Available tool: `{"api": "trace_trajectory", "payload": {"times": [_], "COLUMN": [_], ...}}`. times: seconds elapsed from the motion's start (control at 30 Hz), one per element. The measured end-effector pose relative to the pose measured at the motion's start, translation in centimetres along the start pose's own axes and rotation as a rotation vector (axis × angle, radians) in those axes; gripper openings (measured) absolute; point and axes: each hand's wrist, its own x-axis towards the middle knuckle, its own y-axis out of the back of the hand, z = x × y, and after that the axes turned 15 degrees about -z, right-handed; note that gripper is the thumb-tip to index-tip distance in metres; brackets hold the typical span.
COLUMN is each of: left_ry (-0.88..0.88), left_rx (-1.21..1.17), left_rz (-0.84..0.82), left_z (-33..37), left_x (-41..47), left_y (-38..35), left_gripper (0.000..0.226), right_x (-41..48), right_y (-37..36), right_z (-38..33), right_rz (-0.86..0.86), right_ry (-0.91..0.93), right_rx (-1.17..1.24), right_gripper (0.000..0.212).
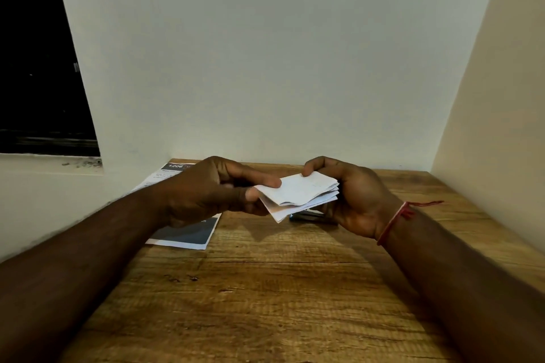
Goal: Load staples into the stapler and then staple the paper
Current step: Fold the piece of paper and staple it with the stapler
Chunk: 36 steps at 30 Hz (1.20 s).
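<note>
While both hands hold it clear of the surface, the head view, the only one given, shows a small folded stack of white paper (300,194) in the air just above the far middle of the wooden table (265,289). The left hand (212,191) pinches the stack's left edge, thumb on top and fingers curled beneath. The right hand (359,200) grips the right and far edge, thumb over the top corner and palm cupped under it. A dark, partly shiny object that I take to be the stapler (306,216) lies on the table directly below the stack's near right corner. It is mostly hidden by the paper and the right hand, so whether it is loaded or closed cannot be told. The step in hand looks like squaring the sheets before stapling. The layers fan apart at the near left corner, so doing it well means sliding the edges flush first, then pinching firmly with one hand close to the corner that will take the staple. The other hand would have to let go and fetch the stapler; the right one is nearest it. A printed leaflet (185,234) lies on the table to the left, partly under the left forearm.
</note>
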Motion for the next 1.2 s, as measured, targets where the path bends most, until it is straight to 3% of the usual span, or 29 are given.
{"api": "trace_trajectory", "payload": {"times": [0.07,0.17,0.23,0.4,0.5,0.67,0.87,1.2], "left_ry": [0.016,0.031,0.036,0.022,0.028,0.058,0.067,0.064], "left_rx": [-0.023,0.082,0.165,0.291,0.294,0.309,0.493,0.491], "left_rz": [0.047,0.229,0.299,0.415,0.407,0.260,0.304,0.268], "left_z": [0.1,-0.1,-0.3,-0.2,-0.1,-0.2,-0.5,-1.0], "left_x": [0.3,0.9,1.0,1.1,1.1,1.1,1.1,1.0], "left_y": [-0.4,-1.1,-1.2,-1.1,-1.2,-1.7,-2.0,-1.4], "left_gripper": [0.043,0.024,0.024,0.018,0.019,0.028,0.031,0.037], "right_x": [0.2,0.2,0.1,0.0,-0.1,-0.1,0.0,-0.2], "right_y": [0.0,-0.3,-0.6,-1.0,-0.8,-0.7,-1.4,-1.5], "right_z": [0.2,0.2,0.1,0.2,0.3,0.6,1.0,0.8], "right_rz": [0.026,0.026,0.042,0.103,0.115,0.045,0.119,0.134], "right_ry": [-0.007,0.010,0.017,0.014,0.027,0.037,0.040,0.094], "right_rx": [-0.020,-0.009,-0.014,-0.204,-0.263,-0.350,-0.411,-0.524], "right_gripper": [0.027,0.027,0.031,0.032,0.033,0.035,0.026,0.021]}}
